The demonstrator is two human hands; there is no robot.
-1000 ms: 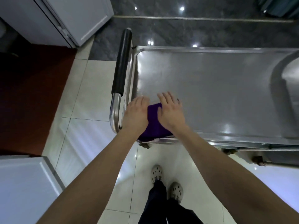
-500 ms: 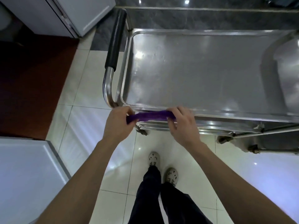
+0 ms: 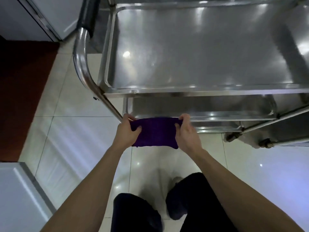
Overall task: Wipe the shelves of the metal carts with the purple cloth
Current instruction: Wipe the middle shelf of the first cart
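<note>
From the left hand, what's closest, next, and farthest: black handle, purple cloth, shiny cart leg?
1. purple cloth, gripped in the left hand itself.
2. cart leg, just beyond that hand.
3. black handle, far off at the top.

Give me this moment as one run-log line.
left hand: grips purple cloth | right hand: grips purple cloth | purple cloth: stretched between hands before lower shelf rim, contact unclear | top shelf: untouched

Steel cart on a tiled floor.
The cart (image 3: 200,93) fills the upper right of the frame. Its top shelf (image 3: 192,52) is a shiny rimmed tray above a lower shelf (image 3: 200,107). Its wheels (image 3: 232,135) stand on the pale glossy floor (image 3: 75,131) at right. A dark red mat (image 3: 21,97) lies at left, and a white cabinet (image 3: 16,198) stands at lower left.
</note>
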